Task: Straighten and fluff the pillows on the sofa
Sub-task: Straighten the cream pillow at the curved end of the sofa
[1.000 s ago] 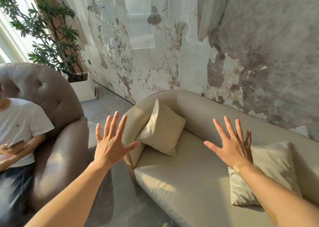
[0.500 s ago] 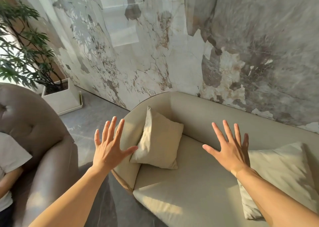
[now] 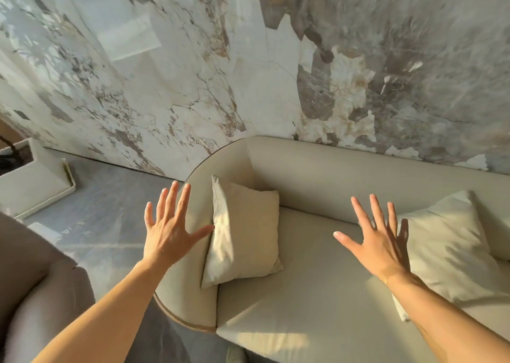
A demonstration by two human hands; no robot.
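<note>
My left hand (image 3: 168, 235) and right hand (image 3: 376, 242) hovered spread wide and empty over the long beige leather sofa (image 3: 317, 277). Neither square cream cushion, the far-left pillow (image 3: 244, 233) nor the right pillow (image 3: 452, 249), was touched, so I judged all the fluffing remained.

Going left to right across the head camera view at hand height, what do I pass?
White planter box → left hand → sofa armrest → left pillow → bare seat cushion → right hand → right pillow.
</note>
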